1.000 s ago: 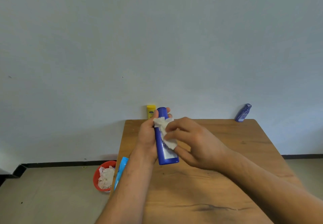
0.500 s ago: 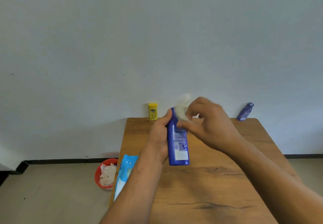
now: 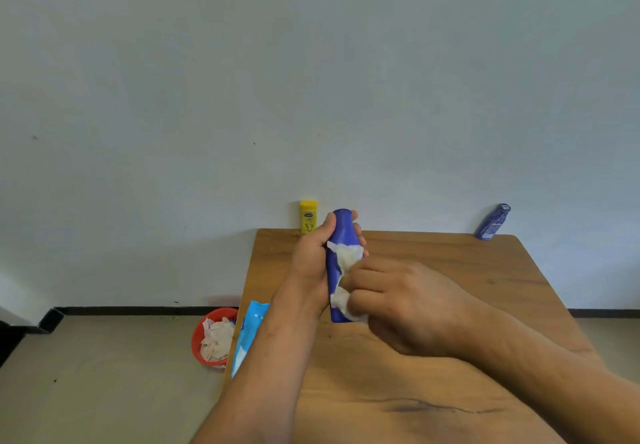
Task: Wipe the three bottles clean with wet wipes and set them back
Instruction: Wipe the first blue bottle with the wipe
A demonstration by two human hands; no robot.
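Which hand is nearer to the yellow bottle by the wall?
Left. The left hand is just beside the yellow bottle in view; the right hand is lower and farther right.

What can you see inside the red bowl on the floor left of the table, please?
Crumpled whitish wipes fill the red bowl. They cover its bottom, so nothing beneath can be seen; the blue pack on the table edge hides its right rim.
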